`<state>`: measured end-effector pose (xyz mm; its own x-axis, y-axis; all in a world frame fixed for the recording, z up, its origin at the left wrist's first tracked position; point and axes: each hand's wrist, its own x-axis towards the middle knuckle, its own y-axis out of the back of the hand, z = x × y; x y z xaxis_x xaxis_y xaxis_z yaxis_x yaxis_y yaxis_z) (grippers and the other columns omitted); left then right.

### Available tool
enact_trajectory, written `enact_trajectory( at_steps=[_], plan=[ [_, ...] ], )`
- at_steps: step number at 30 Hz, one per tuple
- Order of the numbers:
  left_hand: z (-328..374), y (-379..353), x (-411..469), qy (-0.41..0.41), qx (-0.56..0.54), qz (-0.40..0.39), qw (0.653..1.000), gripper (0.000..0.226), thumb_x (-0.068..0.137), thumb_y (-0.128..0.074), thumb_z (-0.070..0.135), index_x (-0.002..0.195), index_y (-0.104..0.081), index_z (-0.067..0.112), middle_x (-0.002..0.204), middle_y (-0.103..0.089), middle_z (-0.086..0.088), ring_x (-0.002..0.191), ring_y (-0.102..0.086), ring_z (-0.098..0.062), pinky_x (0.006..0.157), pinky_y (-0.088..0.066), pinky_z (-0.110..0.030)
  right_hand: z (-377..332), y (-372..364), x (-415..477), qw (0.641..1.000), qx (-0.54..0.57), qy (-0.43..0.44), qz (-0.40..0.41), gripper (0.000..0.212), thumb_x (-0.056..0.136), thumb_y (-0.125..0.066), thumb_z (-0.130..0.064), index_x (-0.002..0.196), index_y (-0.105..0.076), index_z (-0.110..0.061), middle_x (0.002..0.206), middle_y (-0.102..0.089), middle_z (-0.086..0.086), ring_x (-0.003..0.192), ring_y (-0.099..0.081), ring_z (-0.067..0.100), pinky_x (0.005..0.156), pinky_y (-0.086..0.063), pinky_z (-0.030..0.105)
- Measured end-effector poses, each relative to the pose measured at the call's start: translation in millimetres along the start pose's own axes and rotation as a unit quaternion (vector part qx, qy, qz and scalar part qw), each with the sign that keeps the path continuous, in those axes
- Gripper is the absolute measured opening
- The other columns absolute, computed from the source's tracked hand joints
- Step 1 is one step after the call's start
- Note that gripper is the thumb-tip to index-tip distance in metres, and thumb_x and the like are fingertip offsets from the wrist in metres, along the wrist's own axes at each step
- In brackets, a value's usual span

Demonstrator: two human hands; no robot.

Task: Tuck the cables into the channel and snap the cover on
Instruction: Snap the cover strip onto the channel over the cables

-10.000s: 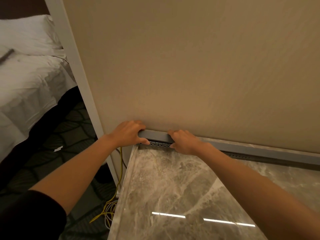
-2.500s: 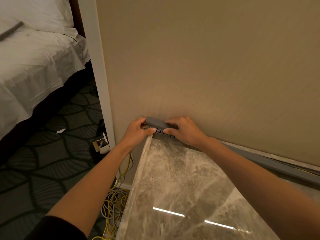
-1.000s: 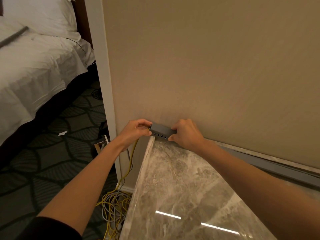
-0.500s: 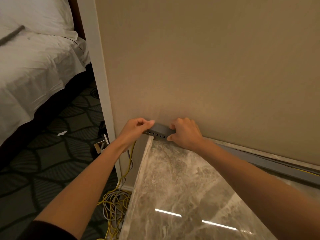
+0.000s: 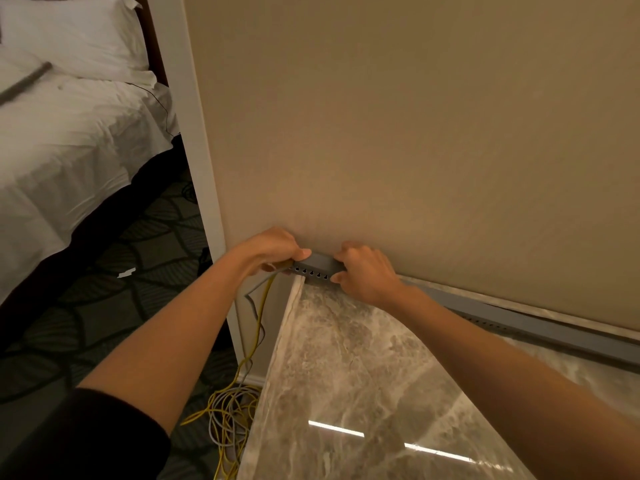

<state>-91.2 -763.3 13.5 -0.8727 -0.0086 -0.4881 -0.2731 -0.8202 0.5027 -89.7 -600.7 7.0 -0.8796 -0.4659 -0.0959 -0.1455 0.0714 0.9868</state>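
L arm: black short sleeve (image 5: 93,434) at upper arm, forearm bare. R arm bare throughout. Left hand (image 5: 273,247), right hand (image 5: 367,271): no gloves/rings/watch seen.

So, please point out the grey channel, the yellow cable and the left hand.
grey channel (image 5: 317,263), head view, top face of its end.
yellow cable (image 5: 258,327), head view, hanging stretch.
left hand (image 5: 273,249), head view, back of hand.

A polished marble countertop (image 5: 363,368) fills the lower right of the frame, and a grey cable channel (image 5: 540,327) lies along its far edge against the wall. At lower centre, a tangle of yellow and grey cables (image 5: 228,414) rests on the patterned carpet (image 5: 104,289) (dark, leaf-like motif).
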Motion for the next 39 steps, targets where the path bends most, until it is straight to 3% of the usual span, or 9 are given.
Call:
enact_trajectory(
  at_steps=[3, 6, 12, 16, 21, 23, 27, 36, 39],
  plan=[
    [2.8, -6.2, 5.2, 0.013, -0.011, 0.037, 0.999, 0.032, 0.093, -0.051, 0.016, 0.062, -0.046, 0.011, 0.060, -0.045, -0.002, 0.049, -0.041, -0.011, 0.028, -0.030, -0.008, 2.1, -2.5, 0.9, 1.000, 0.023, -0.011, 0.003, 0.030, 0.088, -0.058, -0.023, 0.106, -0.063, 0.000, 0.113, -0.058, 0.014, 0.103, -0.055, 0.036, 0.078, -0.043, 0.036],
    [2.4, -8.2, 7.0, 0.028, -0.068, 0.050, 0.996, 0.019, 0.091, -0.054, 0.012, 0.073, -0.050, 0.007, 0.062, -0.043, -0.003, 0.052, -0.040, -0.012, 0.033, -0.035, -0.013, 4.7, -0.9, 3.0, 0.997, 0.064, -0.029, 0.007, 0.030, 0.083, -0.065, -0.025, 0.103, -0.067, -0.002, 0.106, -0.064, 0.017, 0.099, -0.058, 0.035, 0.074, -0.044, 0.033],
    [2.8, -15.3, 11.0, 0.042, -0.110, 0.093, 0.989, 0.026, 0.088, -0.055, 0.004, 0.064, -0.047, 0.009, 0.072, -0.050, -0.007, 0.056, -0.045, -0.013, 0.041, -0.039, -0.020, 7.3, 4.5, 8.2, 0.994, 0.102, -0.038, -0.032, 0.031, 0.081, -0.068, -0.025, 0.105, -0.070, -0.005, 0.102, -0.067, 0.020, 0.097, -0.059, 0.033, 0.071, -0.041, 0.029],
    [0.0, -18.4, 12.2, 0.028, -0.097, 0.093, 0.991, 0.005, 0.089, -0.051, 0.004, 0.084, -0.054, 0.004, 0.074, -0.051, -0.006, 0.060, -0.046, -0.013, 0.051, -0.037, -0.021, 8.1, -0.6, 3.6, 0.998, 0.060, -0.018, -0.026, 0.032, 0.087, -0.060, -0.029, 0.110, -0.066, -0.007, 0.111, -0.061, 0.015, 0.103, -0.056, 0.033, 0.079, -0.044, 0.034],
    [0.4, -26.5, 9.1, -0.009, -0.006, 0.078, 0.997, 0.025, 0.092, -0.040, 0.007, 0.069, -0.048, 0.010, 0.068, -0.045, -0.004, 0.061, -0.042, -0.016, 0.052, -0.034, -0.026, 3.6, -16.9, -10.1, 0.999, 0.030, -0.007, 0.032, 0.032, 0.092, -0.053, -0.027, 0.116, -0.057, -0.005, 0.119, -0.056, 0.013, 0.108, -0.055, 0.033, 0.082, -0.044, 0.037],
    [-1.0, -30.4, 5.7, -0.034, 0.058, 0.087, 0.994, 0.022, 0.096, -0.034, 0.011, 0.079, -0.048, 0.005, 0.076, -0.048, -0.010, 0.073, -0.045, -0.024, 0.059, -0.032, -0.031, 6.1, -16.3, -11.6, 0.999, 0.036, 0.008, 0.027, 0.034, 0.093, -0.052, -0.026, 0.121, -0.053, -0.007, 0.122, -0.056, 0.013, 0.110, -0.054, 0.032, 0.084, -0.044, 0.037],
    [-13.1, -31.8, 6.1, -0.122, 0.183, 0.141, 0.965, 0.032, 0.099, -0.031, 0.014, 0.094, -0.056, -0.004, 0.112, -0.052, -0.027, 0.098, -0.053, -0.036, 0.078, -0.040, -0.034, 15.7, -14.6, -17.2, 0.998, 0.060, 0.020, 0.012, 0.042, 0.092, -0.054, -0.024, 0.131, -0.047, -0.009, 0.127, -0.055, 0.012, 0.114, -0.054, 0.031, 0.090, -0.043, 0.036],
    [4.0, -50.1, -12.2, -0.211, 0.446, 0.192, 0.849, 0.053, 0.093, -0.040, 0.048, 0.113, -0.054, 0.001, 0.116, -0.059, -0.018, 0.105, -0.057, -0.034, 0.087, -0.042, -0.039, 56.8, -11.2, -42.2, 0.999, 0.039, -0.031, 0.015, 0.041, 0.086, -0.062, -0.026, 0.121, -0.053, -0.006, 0.120, -0.058, 0.013, 0.110, -0.054, 0.031, 0.089, -0.043, 0.036],
    [9.1, -61.4, -12.2, -0.234, 0.495, 0.145, 0.824, 0.056, 0.089, -0.046, 0.051, 0.124, -0.048, 0.008, 0.125, -0.054, -0.015, 0.112, -0.053, -0.031, 0.092, -0.041, -0.037, 64.6, -13.1, -47.4, 0.998, 0.038, -0.037, 0.025, 0.040, 0.087, -0.060, -0.029, 0.120, -0.054, -0.006, 0.120, -0.060, 0.013, 0.110, -0.054, 0.031, 0.090, -0.044, 0.037]
  ],
)
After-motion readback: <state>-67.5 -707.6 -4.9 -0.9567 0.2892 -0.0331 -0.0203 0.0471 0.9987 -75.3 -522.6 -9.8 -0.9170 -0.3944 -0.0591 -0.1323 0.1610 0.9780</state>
